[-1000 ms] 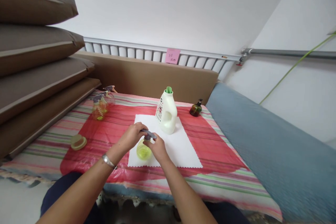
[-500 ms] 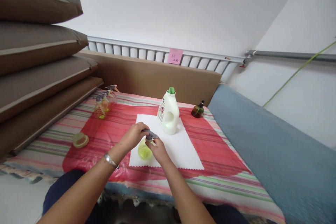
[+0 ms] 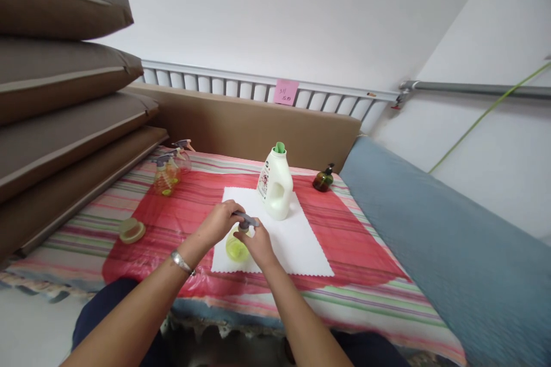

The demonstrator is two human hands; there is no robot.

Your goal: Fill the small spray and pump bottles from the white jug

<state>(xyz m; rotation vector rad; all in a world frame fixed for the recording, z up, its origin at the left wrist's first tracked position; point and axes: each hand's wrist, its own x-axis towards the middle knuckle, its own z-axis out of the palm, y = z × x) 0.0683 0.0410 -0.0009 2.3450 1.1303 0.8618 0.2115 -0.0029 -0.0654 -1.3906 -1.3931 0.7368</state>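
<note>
Noted white wall [image 3: 301, 17] at back. Logged striped cloth [image 3: 379, 301] over the work surface, bordered on the right by a blue-grey padded panel [image 3: 430, 235]. Recorded stack of brown cushions [image 3: 69, 109] at far left; brown board [image 3: 241, 126] across the rear, in front of a white radiator [image 3: 210, 85]. Found red translucent sheet [image 3: 340, 235] on the striped cloth, overlaid by a white mat [image 3: 297, 252] with a scalloped edge.

On the mat, observed white jug [image 3: 275, 167], upright, green at its mouth. Located spray bottle [image 3: 236, 249], yellow-green liquid inside, at the mat's near-left part, in front of the jug. Saw left hand [image 3: 224, 217] with fingers closed on the grey spray head at the bottle's top; right hand [image 3: 260, 243] with thumb and fingers pinched narrow around the neck, just under the head.

Counted several other spray bottles [image 3: 163, 182] at rear left, amber pump bottle [image 3: 322, 181] at rear right. Listed pale round item [image 3: 132, 231] at left, pink note [image 3: 286, 92] on the radiator, grey spray head [image 3: 247, 219], silver bracelet [image 3: 181, 262] on the left wrist.
</note>
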